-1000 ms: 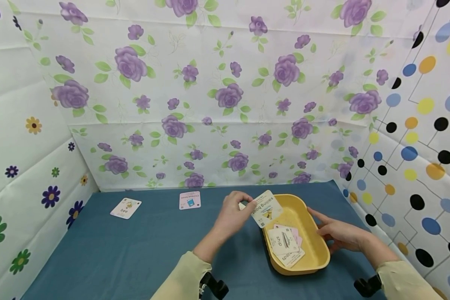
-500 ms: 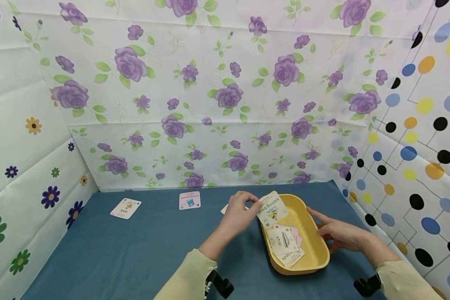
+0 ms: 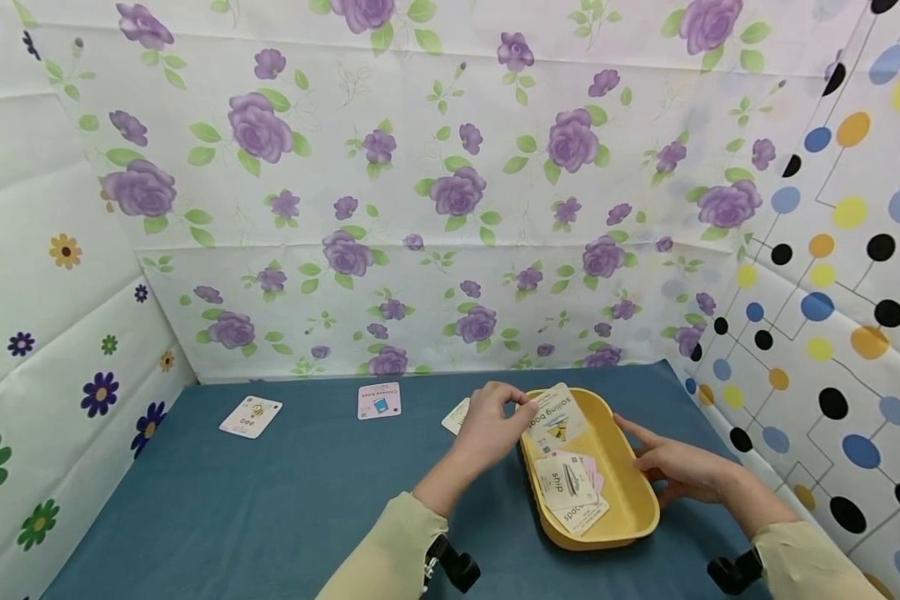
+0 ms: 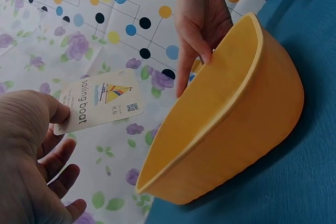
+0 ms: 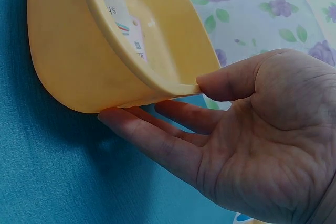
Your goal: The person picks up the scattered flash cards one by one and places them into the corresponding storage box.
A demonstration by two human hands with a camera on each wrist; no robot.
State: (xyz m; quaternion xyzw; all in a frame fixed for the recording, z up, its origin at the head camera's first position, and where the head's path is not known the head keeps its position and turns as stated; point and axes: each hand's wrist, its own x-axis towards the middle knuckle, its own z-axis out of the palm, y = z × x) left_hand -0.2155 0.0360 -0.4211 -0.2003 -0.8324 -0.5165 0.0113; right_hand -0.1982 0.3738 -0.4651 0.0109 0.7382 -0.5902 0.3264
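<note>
My left hand [image 3: 489,427] pinches the edge of a sailing boat picture card [image 3: 557,417] between thumb and fingers. That card is over the far left part of a yellow plastic basin [image 3: 630,500]; the left wrist view shows it raised, apart from the rim. On the basin's right side my right hand [image 3: 682,462] grips the wall, thumb [image 5: 226,85] at the rim and the other fingers against the outside. Inside the basin lie several overlapping cards, a ship card [image 3: 565,482] on top.
On the blue cloth [image 3: 285,508] lie a bee card [image 3: 251,417] at the left and a Chinese book card [image 3: 379,401] near the back. Another card [image 3: 456,415] is partly hidden behind my left hand. Patterned cloth walls [image 3: 450,208] stand at the back and sides.
My left hand has moved right, carrying the sailing boat card farther over the basin. More of the card behind that hand now shows. The right hand and basin have stayed put.
</note>
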